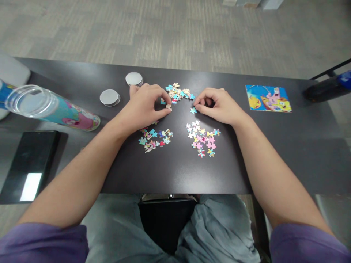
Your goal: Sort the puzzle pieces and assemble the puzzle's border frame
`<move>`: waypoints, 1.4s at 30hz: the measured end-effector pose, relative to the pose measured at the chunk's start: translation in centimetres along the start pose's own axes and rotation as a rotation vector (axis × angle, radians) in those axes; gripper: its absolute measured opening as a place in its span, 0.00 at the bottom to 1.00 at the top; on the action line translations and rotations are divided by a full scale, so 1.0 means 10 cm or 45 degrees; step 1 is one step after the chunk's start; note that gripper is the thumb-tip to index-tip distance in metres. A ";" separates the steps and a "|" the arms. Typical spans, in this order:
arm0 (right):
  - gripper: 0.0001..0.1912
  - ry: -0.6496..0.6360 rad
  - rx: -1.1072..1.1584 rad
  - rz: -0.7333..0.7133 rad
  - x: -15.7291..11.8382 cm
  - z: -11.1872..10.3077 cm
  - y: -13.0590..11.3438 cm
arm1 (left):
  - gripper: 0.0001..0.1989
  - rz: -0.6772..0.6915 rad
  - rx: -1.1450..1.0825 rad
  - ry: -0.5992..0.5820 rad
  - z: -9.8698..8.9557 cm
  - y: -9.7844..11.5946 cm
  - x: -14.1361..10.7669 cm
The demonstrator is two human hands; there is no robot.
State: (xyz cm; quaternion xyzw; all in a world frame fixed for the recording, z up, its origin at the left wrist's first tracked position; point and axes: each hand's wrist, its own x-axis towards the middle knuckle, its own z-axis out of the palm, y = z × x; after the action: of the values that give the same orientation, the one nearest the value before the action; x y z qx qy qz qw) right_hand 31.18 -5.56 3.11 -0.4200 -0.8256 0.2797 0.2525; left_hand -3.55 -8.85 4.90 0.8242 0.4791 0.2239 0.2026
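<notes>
Fingers of the left hand (pixel 148 104) are pinching a beige jigsaw piece (pixel 169 107) between thumb and forefinger, while the right hand (pixel 216 106) is closing its thumb and fingertips narrowly at a light-blue jigsaw piece (pixel 193 110); whether it is gripping that piece, I cannot tell. Both pieces are sitting near the far puzzle pile (pixel 175 91) on the dark table (pixel 175 171). Nearer the body, a left puzzle pile (pixel 153 138) and a right puzzle pile (pixel 203 138) are lying apart. Beyond the right forearm, a cartoon picture card (pixel 268 98) is lying flat.
</notes>
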 end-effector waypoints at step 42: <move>0.06 0.152 -0.049 0.045 0.06 0.12 0.02 | 0.09 -0.095 0.138 0.129 -0.03 -0.21 0.04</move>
State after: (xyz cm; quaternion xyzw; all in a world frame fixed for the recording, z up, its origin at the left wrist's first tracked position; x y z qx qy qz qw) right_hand 30.18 -5.28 2.27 -0.4551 -0.8068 0.2427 0.2883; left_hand -4.99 -7.46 4.07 0.8032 0.5305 0.2312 0.1414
